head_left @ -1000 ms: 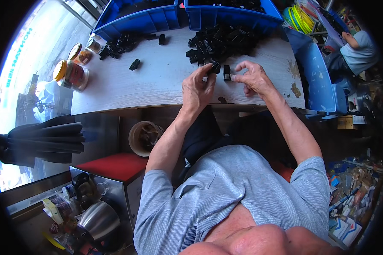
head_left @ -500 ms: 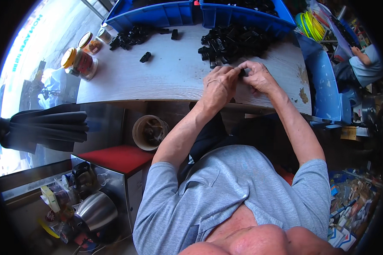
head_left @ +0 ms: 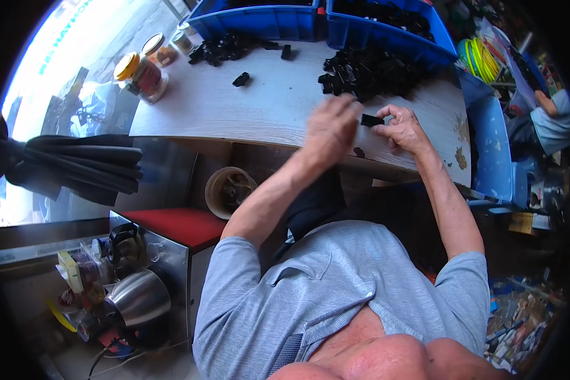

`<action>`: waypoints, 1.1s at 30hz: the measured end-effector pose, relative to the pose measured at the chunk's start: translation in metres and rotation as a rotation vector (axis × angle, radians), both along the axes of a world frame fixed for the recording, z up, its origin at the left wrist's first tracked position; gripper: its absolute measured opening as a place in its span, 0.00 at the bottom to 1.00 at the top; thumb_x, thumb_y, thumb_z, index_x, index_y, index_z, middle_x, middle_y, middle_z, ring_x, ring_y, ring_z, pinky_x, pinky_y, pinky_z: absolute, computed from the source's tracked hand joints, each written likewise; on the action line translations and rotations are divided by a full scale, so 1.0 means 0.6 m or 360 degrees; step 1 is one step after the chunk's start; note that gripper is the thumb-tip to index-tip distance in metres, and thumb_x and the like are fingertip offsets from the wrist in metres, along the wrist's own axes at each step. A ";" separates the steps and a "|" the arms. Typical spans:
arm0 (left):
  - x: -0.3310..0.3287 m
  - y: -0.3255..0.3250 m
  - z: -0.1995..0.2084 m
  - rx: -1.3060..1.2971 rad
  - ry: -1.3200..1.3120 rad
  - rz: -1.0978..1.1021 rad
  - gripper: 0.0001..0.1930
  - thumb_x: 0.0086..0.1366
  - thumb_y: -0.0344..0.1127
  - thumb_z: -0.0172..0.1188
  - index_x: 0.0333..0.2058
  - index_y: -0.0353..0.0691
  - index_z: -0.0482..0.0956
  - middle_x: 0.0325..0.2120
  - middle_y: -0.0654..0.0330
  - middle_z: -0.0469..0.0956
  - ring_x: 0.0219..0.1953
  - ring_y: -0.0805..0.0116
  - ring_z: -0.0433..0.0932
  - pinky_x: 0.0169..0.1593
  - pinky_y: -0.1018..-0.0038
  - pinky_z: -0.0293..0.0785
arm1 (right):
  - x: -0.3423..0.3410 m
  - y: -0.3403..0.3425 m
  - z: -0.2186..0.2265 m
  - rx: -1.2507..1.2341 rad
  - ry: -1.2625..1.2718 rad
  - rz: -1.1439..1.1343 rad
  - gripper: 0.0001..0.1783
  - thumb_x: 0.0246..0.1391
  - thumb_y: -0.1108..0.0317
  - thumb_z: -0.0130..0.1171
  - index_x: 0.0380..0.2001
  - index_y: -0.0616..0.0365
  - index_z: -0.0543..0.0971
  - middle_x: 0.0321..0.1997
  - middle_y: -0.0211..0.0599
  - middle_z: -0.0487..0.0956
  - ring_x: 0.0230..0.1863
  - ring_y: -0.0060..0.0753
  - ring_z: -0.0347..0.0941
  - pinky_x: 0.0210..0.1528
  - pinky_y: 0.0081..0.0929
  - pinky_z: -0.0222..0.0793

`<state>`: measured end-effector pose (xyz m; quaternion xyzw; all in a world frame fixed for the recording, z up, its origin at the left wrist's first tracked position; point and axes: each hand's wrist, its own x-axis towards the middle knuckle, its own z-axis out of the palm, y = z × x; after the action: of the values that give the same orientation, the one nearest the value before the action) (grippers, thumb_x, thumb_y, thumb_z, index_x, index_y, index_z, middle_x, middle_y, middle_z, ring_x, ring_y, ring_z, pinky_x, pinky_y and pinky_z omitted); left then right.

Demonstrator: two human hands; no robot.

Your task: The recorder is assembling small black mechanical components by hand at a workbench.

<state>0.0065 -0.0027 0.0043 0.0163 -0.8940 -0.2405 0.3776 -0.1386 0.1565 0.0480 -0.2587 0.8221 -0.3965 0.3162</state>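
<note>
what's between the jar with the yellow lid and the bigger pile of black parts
In the head view, one small black piece lies on the tabletop between the jar and the bigger pile.

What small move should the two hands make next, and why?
Perhaps the left hand should steady the left end of the black part: the right hand pinches its right end, while the blurred left hand is close by the other end; whether it touches is unclear.

head fisheye looks down over the table (head_left: 202,104).
</note>
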 end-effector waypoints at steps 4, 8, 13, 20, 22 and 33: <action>0.046 -0.188 0.022 -0.0430 0.0163 0.0973 0.17 0.57 0.29 0.67 0.48 0.45 0.83 0.48 0.52 0.81 0.51 0.48 0.77 0.54 0.59 0.76 | -0.011 0.024 0.004 -0.0185 -0.0243 -0.0222 0.17 0.52 0.67 0.71 0.42 0.60 0.78 0.14 0.27 0.71 0.11 0.20 0.67 0.13 0.23 0.68; 0.077 -0.296 0.015 -0.0190 -0.0838 0.1272 0.16 0.64 0.39 0.63 0.50 0.52 0.84 0.47 0.54 0.82 0.52 0.49 0.78 0.53 0.56 0.76 | -0.079 0.086 -0.004 -0.0448 -0.0262 -0.0804 0.18 0.52 0.64 0.72 0.44 0.58 0.80 0.14 0.28 0.71 0.12 0.24 0.70 0.18 0.26 0.78; 0.078 -0.285 0.003 -0.0406 -0.0874 0.1002 0.18 0.65 0.34 0.60 0.54 0.53 0.82 0.49 0.52 0.81 0.52 0.49 0.79 0.51 0.56 0.78 | -0.141 0.133 -0.009 -0.0606 -0.0130 -0.1394 0.19 0.52 0.64 0.73 0.45 0.55 0.80 0.16 0.28 0.70 0.16 0.26 0.72 0.23 0.31 0.81; 0.053 -0.178 -0.005 -0.0419 -0.0636 0.0666 0.24 0.61 0.29 0.61 0.58 0.51 0.78 0.57 0.47 0.76 0.55 0.45 0.77 0.55 0.56 0.78 | -0.120 0.062 -0.025 -0.0476 -0.0162 -0.0940 0.25 0.52 0.64 0.72 0.53 0.55 0.79 0.21 0.32 0.74 0.17 0.25 0.73 0.20 0.28 0.78; 0.051 -0.163 -0.004 -0.0381 -0.0594 0.0636 0.23 0.59 0.27 0.63 0.55 0.48 0.80 0.57 0.48 0.76 0.55 0.46 0.77 0.55 0.56 0.77 | -0.110 0.033 -0.020 -0.0416 -0.0099 -0.0879 0.26 0.52 0.64 0.72 0.54 0.55 0.79 0.25 0.35 0.77 0.17 0.23 0.73 0.20 0.26 0.78; 0.048 -0.143 0.024 -0.0314 -0.0715 0.0360 0.15 0.59 0.25 0.60 0.46 0.35 0.81 0.56 0.48 0.76 0.51 0.46 0.80 0.54 0.59 0.77 | -0.103 -0.012 -0.023 -0.0010 0.0240 -0.0749 0.22 0.57 0.62 0.68 0.55 0.50 0.81 0.34 0.37 0.83 0.18 0.19 0.73 0.20 0.19 0.75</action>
<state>0.0354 -0.0887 0.0188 0.1322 -0.9670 -0.0988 0.1939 -0.2004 0.1496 0.0345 -0.0897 0.8798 -0.4413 0.1522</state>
